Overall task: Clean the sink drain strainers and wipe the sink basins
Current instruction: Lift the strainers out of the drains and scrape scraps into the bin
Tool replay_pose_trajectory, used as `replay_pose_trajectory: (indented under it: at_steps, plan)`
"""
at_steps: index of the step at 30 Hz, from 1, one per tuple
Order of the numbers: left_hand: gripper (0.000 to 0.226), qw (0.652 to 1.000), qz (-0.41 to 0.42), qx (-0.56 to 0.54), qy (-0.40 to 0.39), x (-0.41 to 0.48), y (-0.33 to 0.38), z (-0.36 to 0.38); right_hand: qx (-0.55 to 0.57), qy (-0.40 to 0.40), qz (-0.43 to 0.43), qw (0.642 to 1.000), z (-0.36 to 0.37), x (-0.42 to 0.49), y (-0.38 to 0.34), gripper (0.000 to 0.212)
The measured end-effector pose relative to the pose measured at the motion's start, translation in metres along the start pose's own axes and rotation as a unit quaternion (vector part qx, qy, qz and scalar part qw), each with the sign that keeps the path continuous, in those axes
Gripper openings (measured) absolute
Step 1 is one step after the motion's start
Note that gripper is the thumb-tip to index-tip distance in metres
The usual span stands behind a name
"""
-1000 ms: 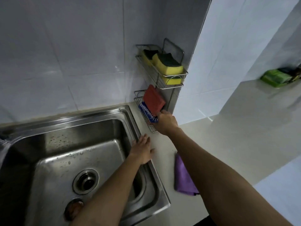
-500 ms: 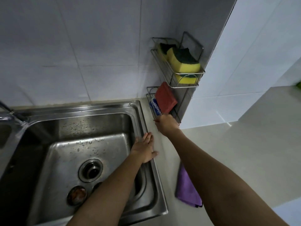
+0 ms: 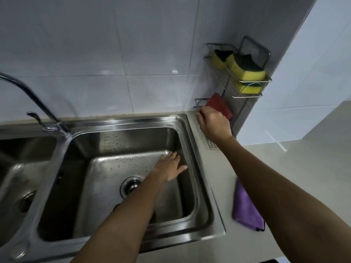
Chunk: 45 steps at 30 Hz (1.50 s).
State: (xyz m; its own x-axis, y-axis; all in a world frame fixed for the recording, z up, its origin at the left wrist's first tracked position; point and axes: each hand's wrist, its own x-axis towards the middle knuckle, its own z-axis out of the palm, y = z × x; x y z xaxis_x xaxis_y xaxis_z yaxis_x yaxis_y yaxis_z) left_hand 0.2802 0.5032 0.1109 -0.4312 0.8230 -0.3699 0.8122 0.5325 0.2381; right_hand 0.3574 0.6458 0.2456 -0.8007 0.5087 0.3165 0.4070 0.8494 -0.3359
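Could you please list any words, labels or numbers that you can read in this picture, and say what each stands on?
None: no readable text shows on the stainless steel double sink, the yellow sponges, the red-backed brush or the purple cloth.
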Motion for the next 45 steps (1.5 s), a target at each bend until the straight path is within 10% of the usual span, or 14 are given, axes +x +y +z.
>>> replay_pose_trajectory:
  at_steps: [13,26,45]
  plan:
    - [0.028,0.989,-0.001,-0.131,-0.073,-0.119,-0.195,0.064,0.207,-0.265,0.127,0.933,0.154,-0.084,-0.129,0.026]
    - [0.089,0.987,0.037,-0.067,-0.145,-0.101,-0.220,0.149,0.123,-0.427,0.181,0.877,0.227,-0.158,-0.139,0.027]
    - [0.093,0.986,-0.048,-0.157,0.006,-0.109,-0.205,0.103,0.250,-0.359,0.213,0.873,0.196,-0.149,-0.148,0.018]
